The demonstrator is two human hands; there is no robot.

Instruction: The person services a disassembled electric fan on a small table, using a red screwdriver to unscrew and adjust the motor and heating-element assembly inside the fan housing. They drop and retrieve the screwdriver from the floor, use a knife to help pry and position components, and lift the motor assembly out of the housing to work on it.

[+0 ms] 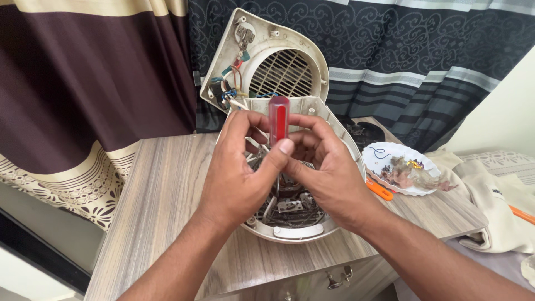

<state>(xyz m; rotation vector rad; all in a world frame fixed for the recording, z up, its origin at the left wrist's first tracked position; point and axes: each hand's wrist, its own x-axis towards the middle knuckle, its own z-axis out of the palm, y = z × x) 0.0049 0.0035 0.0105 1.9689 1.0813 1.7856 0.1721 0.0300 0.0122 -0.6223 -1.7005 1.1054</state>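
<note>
Screwdriver [278, 118]: translucent red handle, standing upright, its shaft pointing down into the open appliance; the tip is hidden behind the fingers.
Grip: the left hand [237, 173] and right hand [329, 170] both close around it just below the handle.
Heater body [290, 226]: round, cream plastic shell lying open on the wooden surface [161, 195], with coiled wire elements and metal brackets exposed inside.
Front cover [267, 61]: cream, with round grille, tilted up behind the body, coloured wires attached.

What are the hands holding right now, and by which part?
Both the left hand and right hand grip a screwdriver low on its red handle; its shaft points down into the opened heater housing.
</note>
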